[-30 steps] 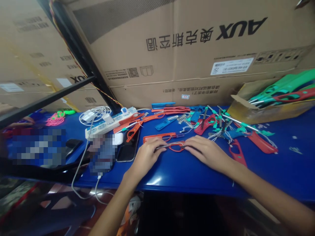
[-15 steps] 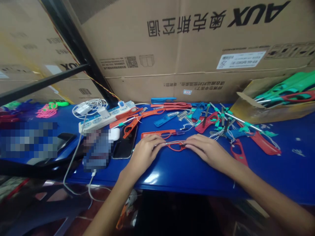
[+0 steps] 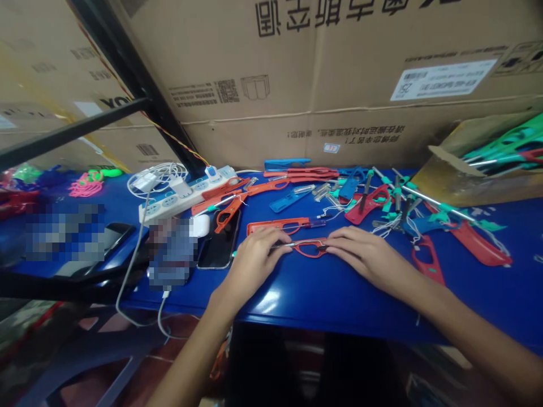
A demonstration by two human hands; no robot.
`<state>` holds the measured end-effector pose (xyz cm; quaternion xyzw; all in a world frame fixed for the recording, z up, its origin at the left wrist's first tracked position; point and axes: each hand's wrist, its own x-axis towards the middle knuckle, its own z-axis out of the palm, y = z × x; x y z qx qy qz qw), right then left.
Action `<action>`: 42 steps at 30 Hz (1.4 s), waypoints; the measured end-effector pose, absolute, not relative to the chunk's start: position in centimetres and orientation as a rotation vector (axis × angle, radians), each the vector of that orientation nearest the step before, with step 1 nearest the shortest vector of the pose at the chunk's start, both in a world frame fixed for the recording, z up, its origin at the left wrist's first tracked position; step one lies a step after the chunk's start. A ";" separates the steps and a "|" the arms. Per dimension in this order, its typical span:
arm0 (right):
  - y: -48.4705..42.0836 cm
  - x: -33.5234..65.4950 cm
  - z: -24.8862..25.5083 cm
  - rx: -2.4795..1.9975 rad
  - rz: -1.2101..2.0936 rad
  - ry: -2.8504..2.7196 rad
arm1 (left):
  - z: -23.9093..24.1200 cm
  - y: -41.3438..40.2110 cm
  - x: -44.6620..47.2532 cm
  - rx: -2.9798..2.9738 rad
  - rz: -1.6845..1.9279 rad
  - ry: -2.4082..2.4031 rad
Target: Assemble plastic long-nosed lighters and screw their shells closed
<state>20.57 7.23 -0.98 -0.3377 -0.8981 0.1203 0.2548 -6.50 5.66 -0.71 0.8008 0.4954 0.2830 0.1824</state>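
Note:
Low over the blue table, both my hands hold one orange-red lighter casing (image 3: 311,252) with a finger loop, a thin metal rod and a white wire along its top. My left hand (image 3: 258,255) pinches its left end between thumb and fingers. The right end is gripped the same way by my right hand (image 3: 362,250). My fingers hide both ends. Just behind my left hand lies another orange casing (image 3: 258,227), beside a dark purple translucent piece (image 3: 317,223).
Loose blue casings (image 3: 292,199), red casings (image 3: 477,244) and metal rods with green ends (image 3: 441,202) litter the back and right. An open carton (image 3: 449,183) of lighters stands far right. Leftward are a phone (image 3: 214,249), a power strip (image 3: 163,211) and a charging cable (image 3: 124,282).
The camera view has tilted and shifted slightly. My hands keep hold of the casing, and more of the white wire shows along its top between my fingers.

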 end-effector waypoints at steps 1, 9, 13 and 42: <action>7.2 20.6 -1.0 -0.921 0.330 -2.436 | -0.7 5.6 -6.5 2.246 0.802 1.420; 7.4 20.6 -1.3 -0.956 0.415 -2.391 | -0.8 6.2 -6.6 2.221 0.754 1.457; 7.3 20.6 -1.1 -0.994 0.447 -2.383 | -0.6 6.7 -6.6 2.204 0.704 1.486; 8.4 22.2 1.7 -0.887 0.144 -2.601 | -1.1 3.9 -4.7 2.422 0.667 1.489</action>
